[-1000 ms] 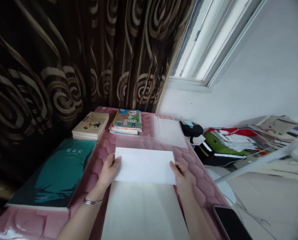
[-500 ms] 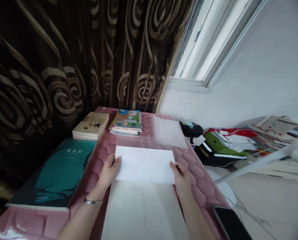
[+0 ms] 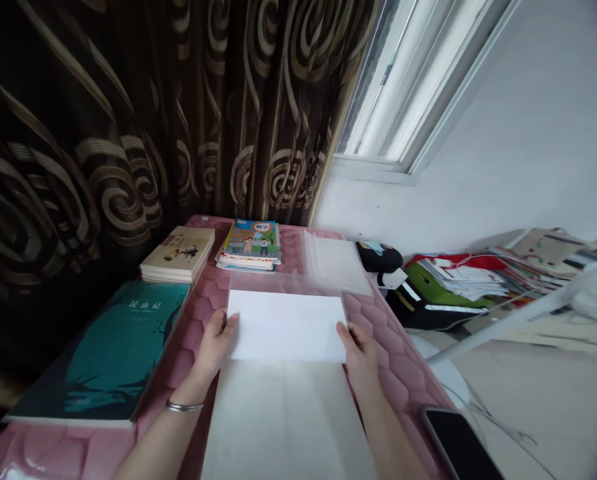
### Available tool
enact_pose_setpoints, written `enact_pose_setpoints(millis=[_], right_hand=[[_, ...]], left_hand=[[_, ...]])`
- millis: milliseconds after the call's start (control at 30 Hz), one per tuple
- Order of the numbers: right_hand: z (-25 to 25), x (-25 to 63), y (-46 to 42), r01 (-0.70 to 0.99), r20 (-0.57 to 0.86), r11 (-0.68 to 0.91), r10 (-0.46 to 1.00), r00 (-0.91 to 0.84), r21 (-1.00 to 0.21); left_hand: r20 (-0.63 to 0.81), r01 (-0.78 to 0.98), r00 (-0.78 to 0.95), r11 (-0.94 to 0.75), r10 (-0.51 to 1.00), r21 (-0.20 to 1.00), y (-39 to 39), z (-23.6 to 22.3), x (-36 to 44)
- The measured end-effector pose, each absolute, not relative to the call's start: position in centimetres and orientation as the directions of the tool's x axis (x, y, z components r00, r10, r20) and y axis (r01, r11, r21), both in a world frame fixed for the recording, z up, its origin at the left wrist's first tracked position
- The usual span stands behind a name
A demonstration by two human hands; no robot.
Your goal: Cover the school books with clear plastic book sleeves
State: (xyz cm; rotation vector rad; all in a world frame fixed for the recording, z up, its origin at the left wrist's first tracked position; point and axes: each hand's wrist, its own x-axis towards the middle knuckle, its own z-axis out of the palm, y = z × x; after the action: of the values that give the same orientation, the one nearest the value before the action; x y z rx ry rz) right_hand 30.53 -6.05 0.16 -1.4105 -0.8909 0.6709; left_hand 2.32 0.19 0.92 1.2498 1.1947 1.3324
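A white sheet of paper lies across a clear plastic sleeve on the pink quilted table. My left hand pinches the sheet's left edge, thumb on top. At the right edge my right hand grips the same sheet, fingers closed on it. The sheet's far edge overlaps the sleeve's translucent upper end.
A large teal book lies at the left. A beige book stack and colourful textbooks sit at the back, with more clear sleeves beside them. A dark phone lies at the front right. Dark curtain behind; cluttered papers to the right.
The sheet and both hands have barely moved; the sheet looks slightly shorter front to back. My head has shifted a little, so the whole scene sits slightly left.
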Motion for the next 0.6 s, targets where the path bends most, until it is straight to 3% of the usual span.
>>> enact_pose_setpoints(millis=[233, 467, 600], right_hand=[[0.26, 30.37, -5.97, 0.181, 0.129, 0.03, 0.811, 0.57, -0.983], [0.2, 30.41, -6.24, 0.148, 0.135, 0.064, 0.831, 0.539, -0.987], [0.07, 30.35, -6.2, 0.16, 0.136, 0.058, 0.833, 0.536, -0.985]], left_hand=[[0.034, -0.11, 0.007, -0.033, 0.999, 0.993, -0.59, 1.67, 2.27], [0.123, 0.017, -0.057, -0.122, 0.991, 0.992, 0.2, 0.84, 2.36], [0.082, -0.005, -0.04, -0.082, 0.996, 0.997, 0.01, 1.01, 2.37]])
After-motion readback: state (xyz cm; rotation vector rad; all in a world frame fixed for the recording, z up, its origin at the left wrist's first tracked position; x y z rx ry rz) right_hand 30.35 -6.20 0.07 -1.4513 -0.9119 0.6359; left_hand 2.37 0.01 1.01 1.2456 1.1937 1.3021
